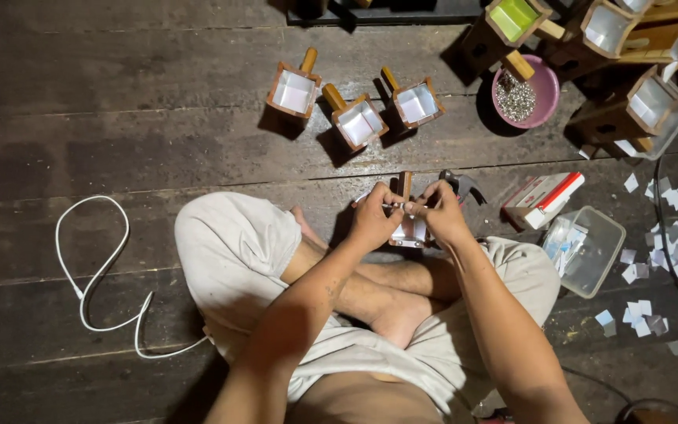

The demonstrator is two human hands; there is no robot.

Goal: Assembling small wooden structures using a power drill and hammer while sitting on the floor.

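Observation:
I sit cross-legged on a dark wooden floor. My left hand (373, 218) and my right hand (442, 212) meet in front of my knees over a small wooden box with a handle (410, 229). Both hands pinch a small thin piece between their fingertips just above the box; what the piece is I cannot tell. The box's wooden handle points away from me, between my hands. A hammer (461, 185) lies on the floor just beyond my right hand.
Three finished wooden boxes with white lining (294, 90) (359, 122) (416, 102) stand ahead. More boxes crowd the far right, beside a pink bowl of small nails (524, 93). A red-white carton (544, 199), a clear plastic tub (588, 250), scattered paper squares (673, 235) and a white cable (96, 275) lie around.

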